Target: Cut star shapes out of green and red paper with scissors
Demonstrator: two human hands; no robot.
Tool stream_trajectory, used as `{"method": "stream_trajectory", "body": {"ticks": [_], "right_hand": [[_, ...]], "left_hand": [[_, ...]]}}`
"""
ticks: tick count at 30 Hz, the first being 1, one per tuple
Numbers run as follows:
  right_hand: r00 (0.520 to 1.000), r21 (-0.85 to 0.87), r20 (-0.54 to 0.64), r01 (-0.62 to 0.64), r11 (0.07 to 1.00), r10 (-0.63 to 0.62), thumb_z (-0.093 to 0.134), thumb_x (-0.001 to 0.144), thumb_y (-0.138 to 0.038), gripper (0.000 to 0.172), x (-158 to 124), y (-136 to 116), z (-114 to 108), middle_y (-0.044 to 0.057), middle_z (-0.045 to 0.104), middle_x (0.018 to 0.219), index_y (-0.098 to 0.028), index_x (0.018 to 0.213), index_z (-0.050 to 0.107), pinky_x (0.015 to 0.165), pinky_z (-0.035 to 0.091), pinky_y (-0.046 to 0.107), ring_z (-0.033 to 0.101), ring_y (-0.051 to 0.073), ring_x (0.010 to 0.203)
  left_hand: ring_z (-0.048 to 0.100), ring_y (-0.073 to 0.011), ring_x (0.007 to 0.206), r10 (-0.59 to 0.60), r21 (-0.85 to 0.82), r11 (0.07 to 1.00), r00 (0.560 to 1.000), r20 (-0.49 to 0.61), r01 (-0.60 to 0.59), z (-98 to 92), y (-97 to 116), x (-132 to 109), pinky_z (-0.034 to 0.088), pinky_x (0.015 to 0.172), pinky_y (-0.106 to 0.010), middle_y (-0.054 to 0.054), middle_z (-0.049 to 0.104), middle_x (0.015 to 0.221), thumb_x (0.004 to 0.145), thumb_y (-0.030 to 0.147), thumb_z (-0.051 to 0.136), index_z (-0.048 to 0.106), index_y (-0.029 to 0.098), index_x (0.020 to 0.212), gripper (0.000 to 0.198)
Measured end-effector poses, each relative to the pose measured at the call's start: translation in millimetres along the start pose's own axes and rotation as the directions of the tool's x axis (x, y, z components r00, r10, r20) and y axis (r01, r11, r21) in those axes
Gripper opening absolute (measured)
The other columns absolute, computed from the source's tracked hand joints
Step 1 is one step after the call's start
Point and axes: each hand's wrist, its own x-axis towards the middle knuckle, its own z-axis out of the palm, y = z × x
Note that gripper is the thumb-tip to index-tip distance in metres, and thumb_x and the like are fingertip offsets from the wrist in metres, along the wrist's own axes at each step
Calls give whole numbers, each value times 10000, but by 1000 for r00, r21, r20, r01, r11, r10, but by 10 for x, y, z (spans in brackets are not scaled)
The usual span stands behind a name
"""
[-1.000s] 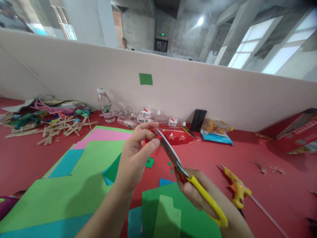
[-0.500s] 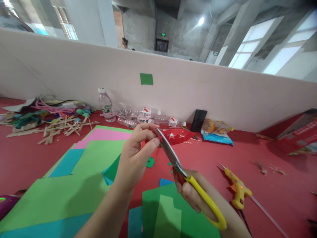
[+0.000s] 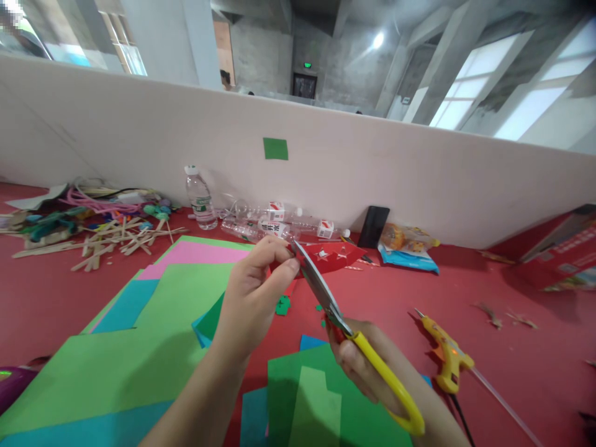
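My left hand (image 3: 261, 288) is raised over the middle of the table, thumb and fingers pinched together. What lies in the pinch is too small and hidden to name. In my right hand (image 3: 361, 360) are scissors (image 3: 321, 288) with yellow and red handles. Their blades point up and away to the left, nearly closed, with the tips right beside my left fingertips. Behind the blades shows a red sheet (image 3: 333, 257) with pale star shapes. A small green cut-out piece (image 3: 282, 305) lies below my left fingers, and tiny green scraps (image 3: 319, 307) are close by.
Coloured sheets (image 3: 186, 304) cover the left side; a dark green sheet (image 3: 363, 397) lies in front. On the right are a yellow glue gun (image 3: 447, 354) and a red box (image 3: 559, 254). Bottles (image 3: 201, 202), a phone (image 3: 374, 226), a snack packet (image 3: 408, 248) and wooden sticks (image 3: 116, 239) line the back.
My left fingers have lowered slightly and curled in a little more beside the scissor tips. The scissors have barely moved. In the background, a person has sunk lower behind the partition.
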Motion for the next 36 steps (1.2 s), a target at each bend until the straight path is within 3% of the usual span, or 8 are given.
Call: {"method": "stream_trajectory", "body": {"ticks": [17,23,27,30,32,36], "right_hand": [[999,-100,21,-47,994,49,465,805,-971,748,95,-38,-51,-76,338,561,-236,689,397,451,170,250,268,92,497],[1000,-51,-17,11,999,-12,534,773,-963,758,95,-61,-57,-82,333,556,-225,644,416,454,189,244,254,82,491],[985,41,-166,60,997,-53,608,843,-856,664,107,26,-51,-93,388,464,-217,695,508,420,216,240,299,78,400],[934,121,-356,85,989,-37,655,872,-771,570,179,132,-58,-104,406,458,-217,773,563,379,294,228,337,84,350],[894,152,-441,165,974,-83,695,873,-705,583,245,182,-69,-93,396,420,-239,622,451,370,318,223,357,79,331],[842,301,-536,259,918,-62,773,844,-473,510,340,180,-110,-112,395,406,-253,605,381,339,338,197,368,69,300]], "left_hand": [[461,-163,739,25,-24,999,1000,-15,-26,-7,5,-15,375,691,-322,11,500,745,869,123,606,546,218,641,253],[467,-162,757,-6,-44,999,999,-33,4,-22,-73,-18,375,713,-312,9,527,776,880,140,612,556,214,657,242],[461,-161,746,-121,-67,991,993,-7,120,-6,-187,-7,379,709,-301,11,524,757,889,200,630,580,214,671,223],[463,-161,729,-218,-89,971,973,72,224,81,-273,-2,383,681,-292,10,514,724,866,240,644,584,211,643,233],[465,-154,713,-273,-107,952,953,131,288,175,-301,-13,384,668,-281,12,519,701,834,231,650,585,205,610,235],[455,-142,654,-361,-133,910,909,207,392,342,-269,-38,393,621,-269,12,527,653,766,238,659,597,203,561,217]]}}
